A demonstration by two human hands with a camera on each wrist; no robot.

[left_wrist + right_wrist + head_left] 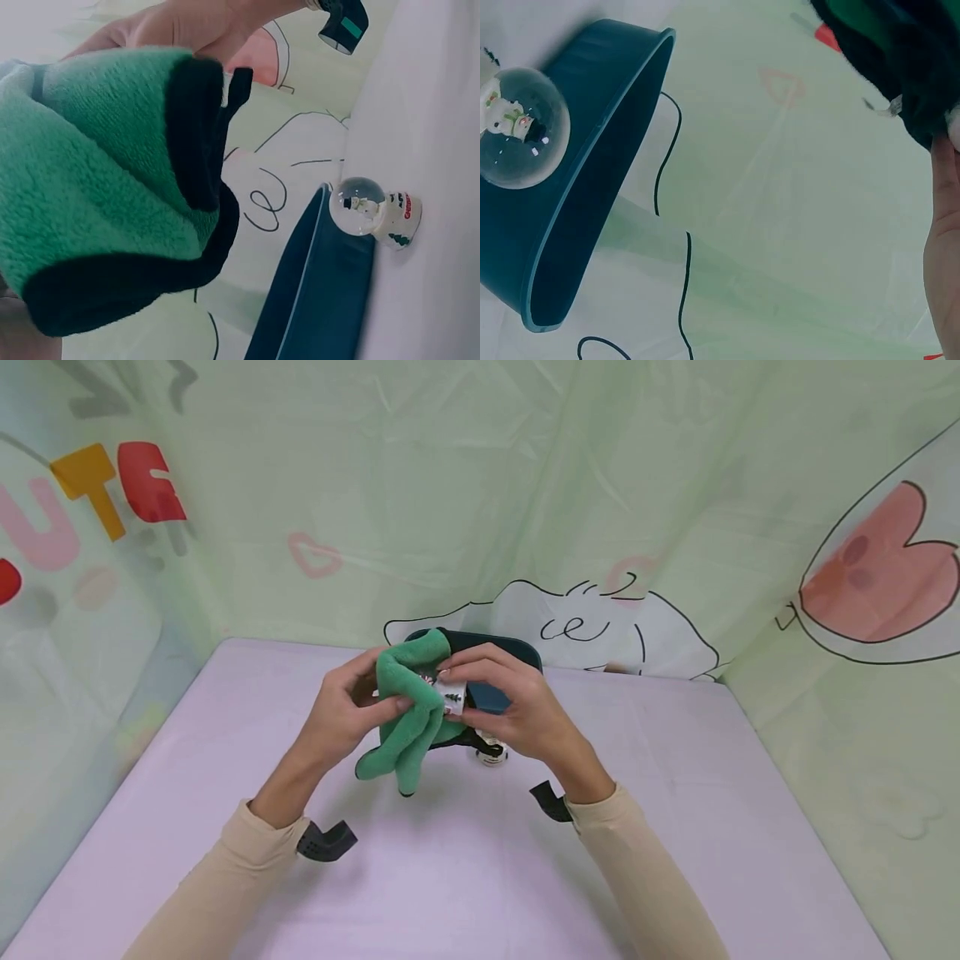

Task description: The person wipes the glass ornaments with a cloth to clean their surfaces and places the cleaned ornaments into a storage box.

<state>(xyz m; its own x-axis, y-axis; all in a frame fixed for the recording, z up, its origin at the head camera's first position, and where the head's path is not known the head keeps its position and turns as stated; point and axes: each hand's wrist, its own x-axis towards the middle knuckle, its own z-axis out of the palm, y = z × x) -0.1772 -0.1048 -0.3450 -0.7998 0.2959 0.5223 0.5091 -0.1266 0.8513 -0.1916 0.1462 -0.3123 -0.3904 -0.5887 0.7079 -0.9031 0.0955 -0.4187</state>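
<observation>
A green plush cloth (408, 735) with dark edging hangs in folds between both hands, raised over the table. My left hand (341, 710) grips it from the left, thumb pressed on the front. From the right, my right hand (517, 702) pinches a small snow globe by its white base (453, 697), which has a printed tree. The cloth covers most of that globe. Below the hands, another snow globe (367, 210) stands upright on the table, a snowman figure inside its clear ball. In the left wrist view the cloth (97, 165) hides most of the left hand.
A dark blue bin (322, 292) stands directly behind the standing globe; its open top shows in the right wrist view. The lilac-covered table (480, 877) meets a pale green curtain (465, 485) with printed drawings at the back and sides.
</observation>
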